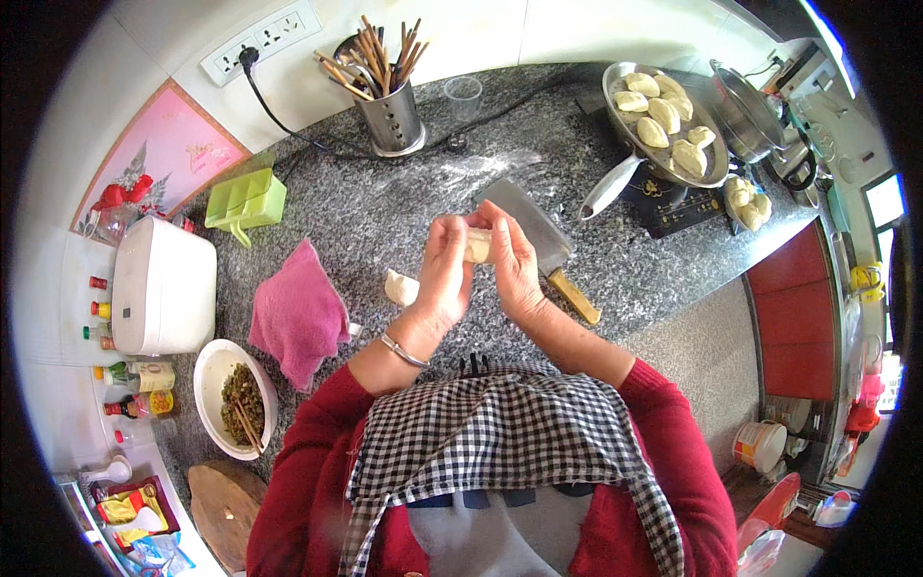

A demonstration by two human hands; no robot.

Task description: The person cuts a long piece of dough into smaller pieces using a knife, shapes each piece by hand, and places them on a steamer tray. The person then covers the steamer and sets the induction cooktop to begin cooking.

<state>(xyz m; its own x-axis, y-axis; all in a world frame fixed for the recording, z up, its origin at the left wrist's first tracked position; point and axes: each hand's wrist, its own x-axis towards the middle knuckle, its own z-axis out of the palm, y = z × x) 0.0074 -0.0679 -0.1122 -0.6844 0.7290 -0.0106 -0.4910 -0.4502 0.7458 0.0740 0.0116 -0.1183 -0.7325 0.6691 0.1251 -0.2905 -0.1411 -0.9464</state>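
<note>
A piece of pale dough (479,247) is held between my left hand (448,267) and my right hand (513,263), the fingers of both curled around it above the granite counter. Another lump of dough (401,288) lies on the counter, left of my left wrist. Behind and right of my right hand lies a cleaver (530,223) with a wooden handle. Shaped dough pieces (664,115) sit in a steel frying pan (619,155) at the back right.
To the left are a pink cloth (299,317), a white bowl of chopped filling (209,389) with chopsticks, a green divided box (245,202) and a white appliance (169,285). A steel utensil holder (393,122) stands behind. More dough fills a bowl (748,204) at right.
</note>
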